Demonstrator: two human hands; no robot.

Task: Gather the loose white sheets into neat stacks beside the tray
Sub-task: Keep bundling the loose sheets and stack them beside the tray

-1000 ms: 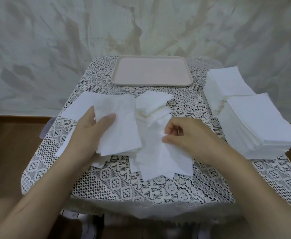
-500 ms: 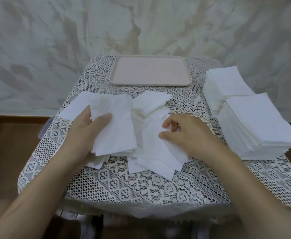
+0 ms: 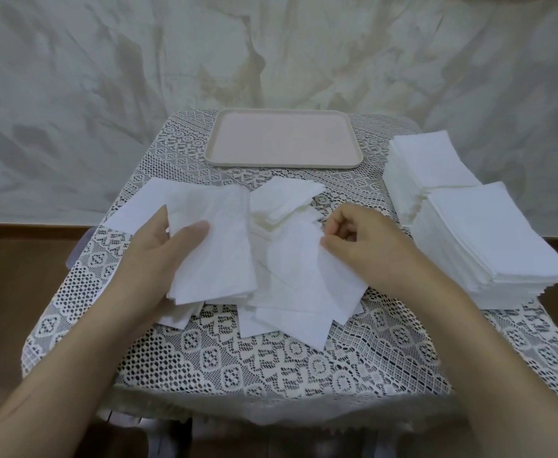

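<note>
Lace-covered table: loose sheets are heaped mid-table, near the tray. Several are gripped by the left hand; one edge is pinched by the right hand. They seem light, limp and easily creased, and are best taken by an edge.

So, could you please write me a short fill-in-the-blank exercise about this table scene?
1. The pink tray is ____.
2. Right of it stand ____ neat stacks.
3. The left hand grips a bundle with its ____ on top.
4. The right hand pinches at the loose sheets, which lie on a white ____ tablecloth.

Missing words: empty; two; thumb; lace.
</note>
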